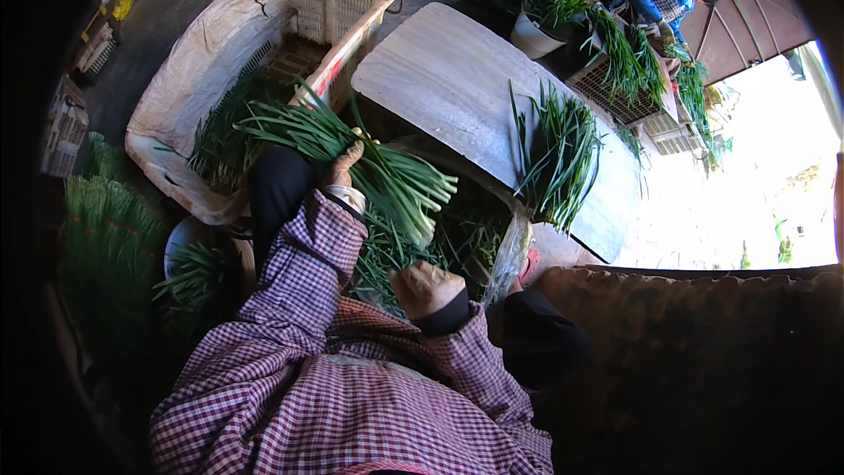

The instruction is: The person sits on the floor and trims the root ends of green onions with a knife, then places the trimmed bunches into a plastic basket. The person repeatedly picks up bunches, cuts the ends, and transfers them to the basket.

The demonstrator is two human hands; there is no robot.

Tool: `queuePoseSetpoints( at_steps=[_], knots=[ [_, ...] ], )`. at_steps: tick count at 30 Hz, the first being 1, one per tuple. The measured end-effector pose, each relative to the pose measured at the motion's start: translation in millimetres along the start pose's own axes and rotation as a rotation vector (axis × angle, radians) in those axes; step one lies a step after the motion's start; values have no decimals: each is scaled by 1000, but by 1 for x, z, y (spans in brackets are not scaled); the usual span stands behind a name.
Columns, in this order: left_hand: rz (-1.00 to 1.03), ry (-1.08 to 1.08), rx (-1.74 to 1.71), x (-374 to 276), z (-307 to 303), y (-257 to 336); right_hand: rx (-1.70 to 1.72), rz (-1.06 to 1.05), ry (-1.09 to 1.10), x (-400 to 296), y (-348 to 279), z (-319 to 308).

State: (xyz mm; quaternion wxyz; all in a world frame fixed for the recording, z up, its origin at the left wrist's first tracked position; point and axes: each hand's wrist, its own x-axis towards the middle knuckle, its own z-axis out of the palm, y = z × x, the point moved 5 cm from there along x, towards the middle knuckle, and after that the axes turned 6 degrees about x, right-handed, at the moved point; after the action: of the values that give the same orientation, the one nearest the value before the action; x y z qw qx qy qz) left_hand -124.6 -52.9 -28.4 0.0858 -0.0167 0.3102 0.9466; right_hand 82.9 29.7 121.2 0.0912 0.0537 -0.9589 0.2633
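Note:
My left hand grips a bunch of long green garlic chives, fingers wrapped around its middle. The pale cut ends point toward lower right, while the leafy tips reach over the rim of a large plastic crate. My right hand is curled just below those cut ends, apart from them; its fingertips are hidden, so whether it holds anything is unclear. Loose green leaves lie beneath both hands, with clear plastic film at their right.
A pale board carries another chive bunch. Left are a bucket of greens and banded bundles. A co-worker handles greens beside crates at upper right, near a white bucket. A brown wall stands lower right.

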Motion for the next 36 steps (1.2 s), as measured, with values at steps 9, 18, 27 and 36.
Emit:
queuePoseSetpoints(
  at_steps=[9,18,27,36],
  knots=[
    [-110,40,-31,-18,37,22,897,310,369,-15,93,-16],
    [-143,61,103,-15,21,11,807,513,391,3,112,29],
    [-129,-83,-29,-19,36,17,1272,707,297,-36,149,33],
    [-157,-226,-187,-33,58,21,1178,645,424,1,107,50]
  ],
)
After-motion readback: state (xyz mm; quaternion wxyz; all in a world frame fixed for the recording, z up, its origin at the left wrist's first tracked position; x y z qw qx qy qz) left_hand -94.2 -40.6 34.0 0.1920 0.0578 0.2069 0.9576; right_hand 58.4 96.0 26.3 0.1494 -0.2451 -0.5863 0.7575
